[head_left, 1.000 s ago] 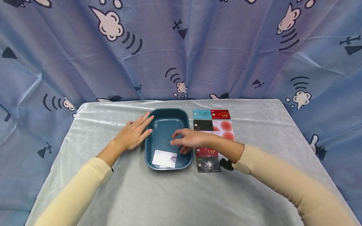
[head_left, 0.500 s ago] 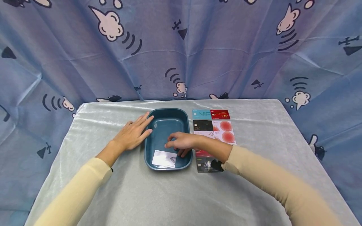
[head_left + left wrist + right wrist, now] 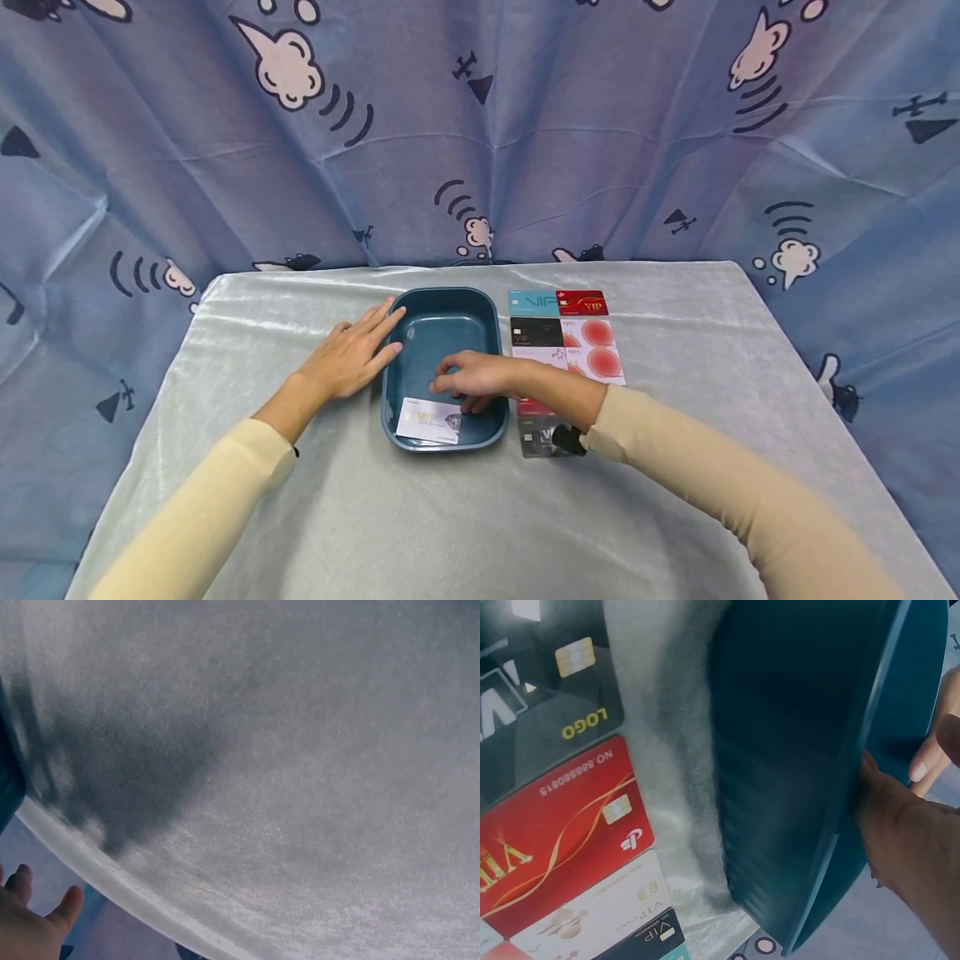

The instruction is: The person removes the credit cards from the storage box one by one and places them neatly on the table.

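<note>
A dark blue rectangular tray point(image 3: 442, 337) stands on the cloth, with a white VIP card point(image 3: 428, 420) lying near its front edge. My left hand point(image 3: 348, 358) rests on the tray's left rim, fingers straight. My right hand point(image 3: 480, 379) reaches over the right side into the tray, its fingers bent. Lower fingertips are at the card's right edge; whether they pinch it is hidden. In the right wrist view, the tray wall point(image 3: 795, 750) hides those fingertips.
Right of the tray, several cards lie side by side in two columns: blue point(image 3: 532, 303), red point(image 3: 582, 302), black point(image 3: 536, 332), and pink ones point(image 3: 597, 333) among them. My right forearm passes over the lower cards. A patterned curtain point(image 3: 420, 150) hangs behind the pale table cloth point(image 3: 337, 517).
My right hand has moved left and slightly down inside the tray, to the card. The card has shifted slightly left, and its VIP print now shows. My left hand stays on the rim.
</note>
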A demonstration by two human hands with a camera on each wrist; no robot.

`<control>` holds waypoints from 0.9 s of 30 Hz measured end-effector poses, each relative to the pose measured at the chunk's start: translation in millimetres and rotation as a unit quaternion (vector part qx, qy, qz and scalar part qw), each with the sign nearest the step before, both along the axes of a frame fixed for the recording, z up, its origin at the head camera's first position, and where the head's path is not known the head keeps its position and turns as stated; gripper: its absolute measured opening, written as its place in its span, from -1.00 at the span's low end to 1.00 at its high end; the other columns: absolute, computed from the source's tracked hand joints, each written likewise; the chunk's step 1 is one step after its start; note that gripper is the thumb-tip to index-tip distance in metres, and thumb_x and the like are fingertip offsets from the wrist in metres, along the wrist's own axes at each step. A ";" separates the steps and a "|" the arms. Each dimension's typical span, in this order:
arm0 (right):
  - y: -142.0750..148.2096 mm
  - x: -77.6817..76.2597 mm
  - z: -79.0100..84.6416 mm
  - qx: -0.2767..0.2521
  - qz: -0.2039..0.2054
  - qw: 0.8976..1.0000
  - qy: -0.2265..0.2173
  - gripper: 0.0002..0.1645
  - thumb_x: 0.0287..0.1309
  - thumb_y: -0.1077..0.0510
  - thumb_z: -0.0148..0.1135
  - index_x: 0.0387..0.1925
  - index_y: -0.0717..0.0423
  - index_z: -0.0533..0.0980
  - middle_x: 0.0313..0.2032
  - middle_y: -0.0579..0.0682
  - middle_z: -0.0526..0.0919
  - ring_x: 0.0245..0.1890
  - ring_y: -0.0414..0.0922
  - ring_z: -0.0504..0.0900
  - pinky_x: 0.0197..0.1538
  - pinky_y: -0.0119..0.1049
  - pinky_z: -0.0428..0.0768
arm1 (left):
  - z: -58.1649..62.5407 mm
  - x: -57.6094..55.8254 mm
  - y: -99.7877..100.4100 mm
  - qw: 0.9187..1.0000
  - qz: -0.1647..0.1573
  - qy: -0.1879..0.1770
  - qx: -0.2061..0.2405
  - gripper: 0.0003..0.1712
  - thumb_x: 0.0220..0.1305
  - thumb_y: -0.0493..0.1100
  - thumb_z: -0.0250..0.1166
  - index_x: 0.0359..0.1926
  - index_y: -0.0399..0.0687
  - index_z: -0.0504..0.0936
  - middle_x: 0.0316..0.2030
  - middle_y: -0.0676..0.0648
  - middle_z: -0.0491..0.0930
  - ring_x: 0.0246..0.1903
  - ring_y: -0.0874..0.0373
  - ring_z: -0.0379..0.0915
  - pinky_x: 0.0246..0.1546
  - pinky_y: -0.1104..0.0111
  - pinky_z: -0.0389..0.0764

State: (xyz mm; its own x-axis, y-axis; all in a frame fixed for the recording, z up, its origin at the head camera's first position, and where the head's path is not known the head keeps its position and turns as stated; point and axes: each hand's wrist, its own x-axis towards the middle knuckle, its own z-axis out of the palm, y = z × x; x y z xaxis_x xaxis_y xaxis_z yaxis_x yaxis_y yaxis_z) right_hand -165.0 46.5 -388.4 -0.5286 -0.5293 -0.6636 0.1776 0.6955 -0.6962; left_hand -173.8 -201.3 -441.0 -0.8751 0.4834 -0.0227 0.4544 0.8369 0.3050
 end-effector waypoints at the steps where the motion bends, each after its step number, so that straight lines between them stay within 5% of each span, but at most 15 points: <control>1: -0.8 -0.2 0.1 0.000 0.005 1.000 0.002 -0.43 0.42 -0.06 0.10 0.32 0.14 0.35 0.15 0.24 0.51 -0.04 0.13 0.66 0.07 -0.02 0.62 | 0.1 -0.1 0.0 1.000 0.000 0.000 0.000 -0.27 0.57 0.21 -0.17 0.59 0.07 -0.02 0.58 -0.08 -0.14 0.52 -0.06 -0.10 0.30 -0.16 0.20; 27: -15.1 -4.5 2.2 0.012 0.107 0.993 0.038 -0.39 0.37 -0.03 0.16 0.35 0.14 0.39 0.10 0.06 0.49 -0.11 0.04 0.64 0.07 -0.05 0.59 | -0.1 -0.6 -0.7 1.000 -0.007 0.002 0.000 -0.27 0.57 0.22 -0.19 0.59 0.06 -0.03 0.58 -0.10 -0.14 0.52 -0.06 -0.11 0.28 -0.17 0.22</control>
State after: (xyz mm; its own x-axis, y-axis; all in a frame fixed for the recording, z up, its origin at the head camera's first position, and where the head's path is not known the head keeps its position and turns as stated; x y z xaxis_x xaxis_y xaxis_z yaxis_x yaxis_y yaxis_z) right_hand -169.5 31.4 -386.3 -0.4548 -0.6192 -0.6402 -0.0283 0.7285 -0.6845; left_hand -174.4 -202.0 -441.1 -0.8685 0.4953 -0.0189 0.4673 0.8309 0.3022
